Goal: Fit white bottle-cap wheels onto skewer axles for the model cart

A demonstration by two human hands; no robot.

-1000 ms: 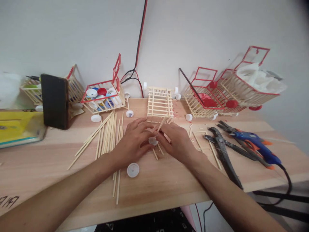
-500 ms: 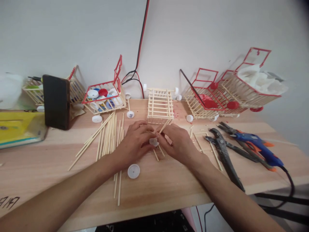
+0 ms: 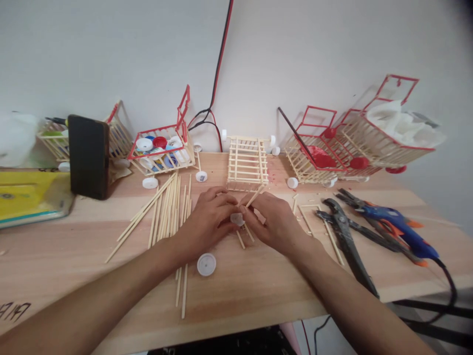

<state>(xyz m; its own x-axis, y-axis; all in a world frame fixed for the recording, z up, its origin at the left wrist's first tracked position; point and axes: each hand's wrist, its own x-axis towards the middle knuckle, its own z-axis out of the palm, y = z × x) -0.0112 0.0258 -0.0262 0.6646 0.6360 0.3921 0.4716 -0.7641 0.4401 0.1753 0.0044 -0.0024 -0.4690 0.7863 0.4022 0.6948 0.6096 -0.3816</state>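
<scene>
On wooden table (image 3: 258, 291), left hand (image 3: 207, 222) and right hand (image 3: 275, 222) both pinching small white cap (image 3: 236, 219)

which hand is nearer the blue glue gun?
Right. The right hand sits to the left of the blue glue gun, with the black pliers lying between them. The left hand is farther left still, beyond the right hand.

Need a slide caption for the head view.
Both hands, left hand and right hand, pinch a small white cap above scattered sticks.
</scene>
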